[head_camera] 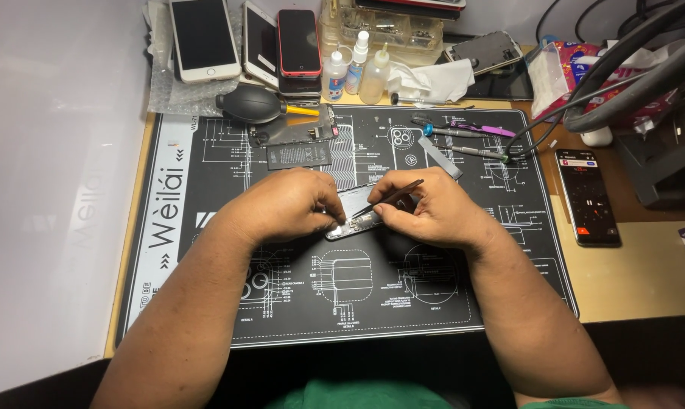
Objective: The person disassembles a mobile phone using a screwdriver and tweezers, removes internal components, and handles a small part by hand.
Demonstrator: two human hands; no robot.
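The right hand pinches dark tweezers, tips down on an opened phone body that the left hand pins by its lower edge. It lies mid-way on the black repair mat, mostly hidden under both hands. A flat black battery lies just above, apart.

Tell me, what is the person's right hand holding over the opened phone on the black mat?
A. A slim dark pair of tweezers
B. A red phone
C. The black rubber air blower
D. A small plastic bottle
A: the right hand pinches slim dark tweezers, their tip down at the opened phone; the blower lies untouched at the mat's far edge.
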